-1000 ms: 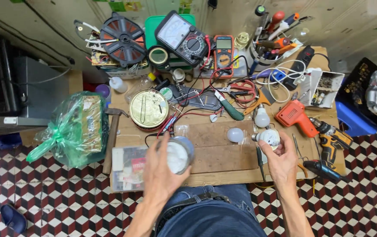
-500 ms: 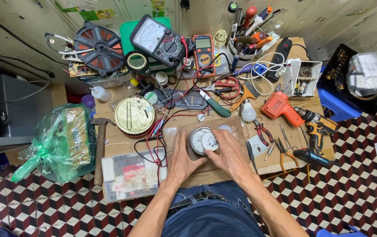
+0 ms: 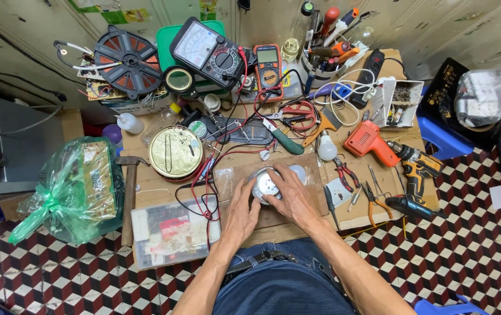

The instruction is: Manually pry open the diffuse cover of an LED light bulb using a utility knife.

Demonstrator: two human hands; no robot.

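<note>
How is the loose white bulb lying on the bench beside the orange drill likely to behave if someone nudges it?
The white bulb looks round and smooth, so it would probably roll. It lies loose between the orange drill and red-handled pliers, which might stop it. It seems light and possibly fragile.

Both forearms are bare with no sleeves, watch or rings showing on the left hand (image 3: 243, 211) or right hand (image 3: 294, 197), above blue jeans (image 3: 279, 286) with a dark belt (image 3: 262, 257).
</note>
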